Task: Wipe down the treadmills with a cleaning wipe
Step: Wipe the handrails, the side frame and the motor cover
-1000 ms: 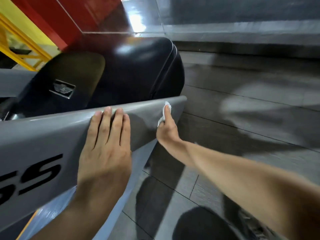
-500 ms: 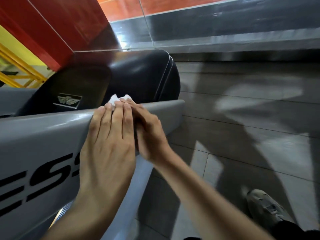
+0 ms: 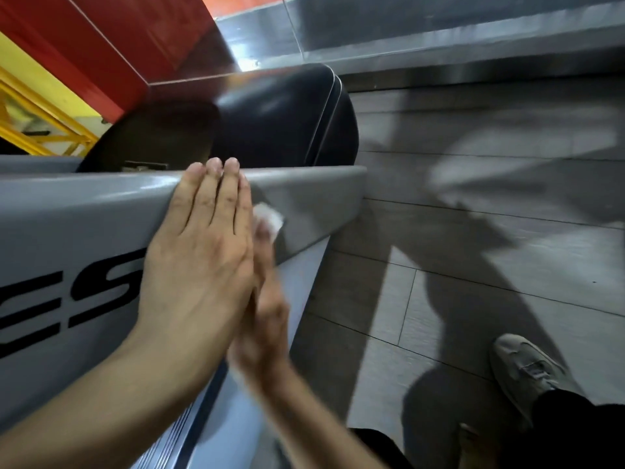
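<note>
The treadmill's grey side panel (image 3: 84, 225) with large black letters fills the left of the head view, and its black motor cover (image 3: 277, 126) lies behind. My left hand (image 3: 199, 252) rests flat on the panel, fingers straight and tips over its top edge. Just right of it my right hand (image 3: 263, 309), blurred by motion and partly hidden behind the left hand, presses a small white wipe (image 3: 269, 218) against the panel's side face below the top edge.
Grey tiled floor (image 3: 473, 265) spreads to the right, with my grey shoe (image 3: 521, 370) and dark trouser leg at the lower right. A red and yellow wall stands at the upper left. A ribbed foot rail (image 3: 176, 431) runs under the panel.
My right hand slid the wipe from the panel's far right end toward my left hand, up over the top edge, then down onto the side face. The left hand stayed put.
</note>
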Demonstrator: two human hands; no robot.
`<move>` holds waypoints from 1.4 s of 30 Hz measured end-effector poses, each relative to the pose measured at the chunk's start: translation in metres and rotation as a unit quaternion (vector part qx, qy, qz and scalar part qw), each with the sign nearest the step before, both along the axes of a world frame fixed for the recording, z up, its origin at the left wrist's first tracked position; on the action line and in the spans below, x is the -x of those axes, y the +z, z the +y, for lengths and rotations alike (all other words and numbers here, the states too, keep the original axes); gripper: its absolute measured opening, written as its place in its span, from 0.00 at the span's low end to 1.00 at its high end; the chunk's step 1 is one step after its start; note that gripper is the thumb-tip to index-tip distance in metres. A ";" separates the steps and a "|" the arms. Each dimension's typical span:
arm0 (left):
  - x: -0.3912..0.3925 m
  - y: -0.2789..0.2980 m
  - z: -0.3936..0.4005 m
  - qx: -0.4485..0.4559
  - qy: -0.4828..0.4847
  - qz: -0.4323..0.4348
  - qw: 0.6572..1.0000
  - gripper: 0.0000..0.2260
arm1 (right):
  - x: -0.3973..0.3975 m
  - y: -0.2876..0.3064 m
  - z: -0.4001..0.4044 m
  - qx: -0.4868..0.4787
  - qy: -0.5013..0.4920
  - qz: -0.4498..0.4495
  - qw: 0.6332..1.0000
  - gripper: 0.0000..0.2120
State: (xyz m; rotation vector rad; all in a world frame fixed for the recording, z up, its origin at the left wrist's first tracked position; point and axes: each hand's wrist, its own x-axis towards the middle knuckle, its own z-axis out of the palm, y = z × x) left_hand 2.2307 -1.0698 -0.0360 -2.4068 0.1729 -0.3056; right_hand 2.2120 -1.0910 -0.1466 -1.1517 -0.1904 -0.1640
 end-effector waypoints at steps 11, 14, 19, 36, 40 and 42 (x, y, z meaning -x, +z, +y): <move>0.022 0.034 0.014 -0.002 0.005 -0.015 1.000 0.27 | -0.098 -0.061 -0.016 0.010 -0.055 0.158 0.986 0.29; 0.022 0.033 0.014 -0.007 0.005 -0.022 1.000 0.27 | -0.059 -0.029 0.000 -0.011 -0.076 0.097 0.992 0.30; 0.024 0.032 0.016 -0.019 0.008 -0.018 1.000 0.28 | 0.029 0.007 0.023 0.044 -0.049 -0.051 0.996 0.29; 0.020 0.021 0.021 0.000 0.035 -0.005 0.999 0.29 | 0.049 0.021 0.029 -0.047 -0.015 0.069 0.996 0.32; 0.003 0.013 0.018 -0.009 0.056 0.018 0.998 0.31 | -0.003 -0.004 0.014 -0.025 -0.015 0.154 0.988 0.29; -0.007 0.014 0.010 0.012 0.064 0.044 0.997 0.31 | -0.040 -0.025 0.002 0.000 -0.024 0.199 0.980 0.29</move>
